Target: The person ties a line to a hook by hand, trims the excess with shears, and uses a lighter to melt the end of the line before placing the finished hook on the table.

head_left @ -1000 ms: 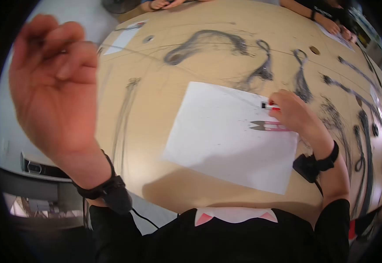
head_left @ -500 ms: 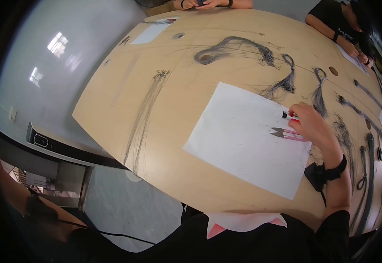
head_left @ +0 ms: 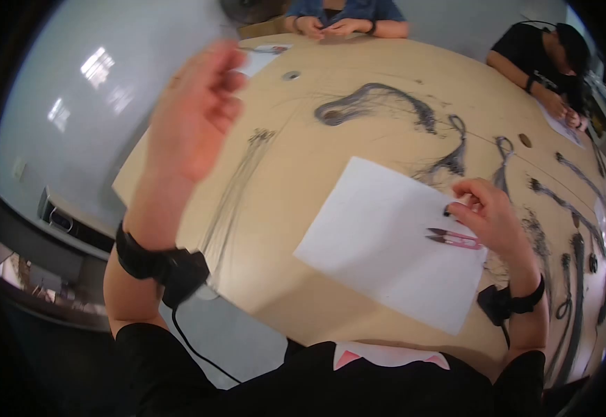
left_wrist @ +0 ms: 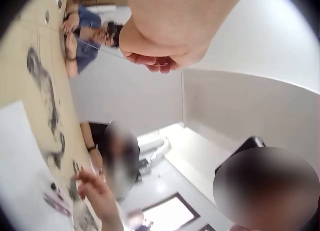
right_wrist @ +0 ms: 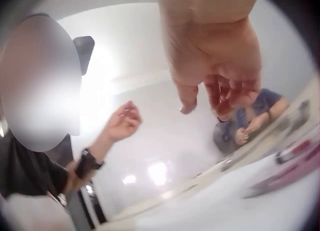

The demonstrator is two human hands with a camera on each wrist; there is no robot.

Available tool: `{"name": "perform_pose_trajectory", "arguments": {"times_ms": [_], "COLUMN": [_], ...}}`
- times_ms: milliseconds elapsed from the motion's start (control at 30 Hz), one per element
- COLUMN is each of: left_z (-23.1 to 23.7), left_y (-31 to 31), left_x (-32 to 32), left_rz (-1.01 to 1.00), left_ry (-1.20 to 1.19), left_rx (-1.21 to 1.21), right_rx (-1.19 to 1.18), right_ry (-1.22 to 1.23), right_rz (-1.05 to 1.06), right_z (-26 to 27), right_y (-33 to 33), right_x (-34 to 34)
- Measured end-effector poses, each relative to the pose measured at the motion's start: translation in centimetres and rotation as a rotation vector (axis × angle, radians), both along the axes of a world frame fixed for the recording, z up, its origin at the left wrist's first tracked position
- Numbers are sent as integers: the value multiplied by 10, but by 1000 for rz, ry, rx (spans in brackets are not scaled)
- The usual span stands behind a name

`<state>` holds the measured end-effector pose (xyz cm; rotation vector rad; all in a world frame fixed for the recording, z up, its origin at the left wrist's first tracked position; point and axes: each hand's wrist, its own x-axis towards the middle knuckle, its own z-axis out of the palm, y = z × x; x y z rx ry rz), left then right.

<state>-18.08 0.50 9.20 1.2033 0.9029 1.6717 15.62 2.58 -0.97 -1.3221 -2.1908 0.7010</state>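
Note:
My left hand (head_left: 191, 118) is raised over the left part of the table, blurred in the head view. In the left wrist view a thin pale strand (left_wrist: 102, 49) runs taut from its curled fingers, which pinch it. Above the right side of a white paper sheet (head_left: 365, 236), my right hand (head_left: 487, 219) hovers with loosely bent fingers and nothing between them. Just below those fingers lies a marker (right_wrist: 300, 151), red and white with a black cap, mostly hidden in the head view. Beside it, thread snips (head_left: 456, 239) with pink handles and dark blades point left on the paper.
Left of the paper stretches a bundle of long thin strands (head_left: 230, 194). A looped grey bundle (head_left: 372, 90) lies beyond the sheet, with several more bundles (head_left: 567, 194) to the right. Two people (head_left: 348, 17) sit across the table (head_left: 275, 278).
My left hand dropped out of sight at the lower left, then came back up over the table. My right hand has lifted its fingers off the marker, and the marker stays on the paper.

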Motion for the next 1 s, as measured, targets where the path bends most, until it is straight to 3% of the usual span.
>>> {"name": "perform_pose_trajectory", "arguments": {"times_ms": [100,167,233,300,367,433,567,633,667,767,833,867,900,933,1000], "left_z": [-16,-27,-31,-33,-36,-25,-1,16,28,67,83,94,95,96,110], "left_y": [4,4,3,2,8,6,6,3,-13,-76,-117,-140,-157,-173,-200], "left_x": [76,115,134,133,115,96,0,-90,-99,-129,-157,-161,-181,-201,-224], "left_rz": [-177,-247,-325,-368,-425,-288,-364,-401,-392,52,213,309,454,619,674], "left_ry": [21,113,58,2,-58,-255,-385,-274,-267,-297,-278,-572,-341,-130,-106], "left_rx": [-69,-84,-103,-121,62,4,262,438,443,484,519,488,548,604,543], "right_rx": [-465,-478,-532,-625,-707,-679,-722,-756,-793,-733,-758,-781,-781,-632,-466], "right_ry": [680,825,959,1054,1105,978,795,678,552,449,336,227,220,163,57], "right_rz": [222,345,461,374,291,326,453,524,593,699,747,736,774,782,791], "right_z": [20,33,34,19,7,-8,-39,-47,-50,-53,-40,-36,-38,-41,-38], "right_y": [-9,-19,-22,-22,-28,-37,-55,-61,-65,-71,-70,-70,-69,-69,-67], "right_x": [-32,-53,-70,-85,-90,-92,-96,-97,-97,-100,-100,-98,-98,-97,-94]}}
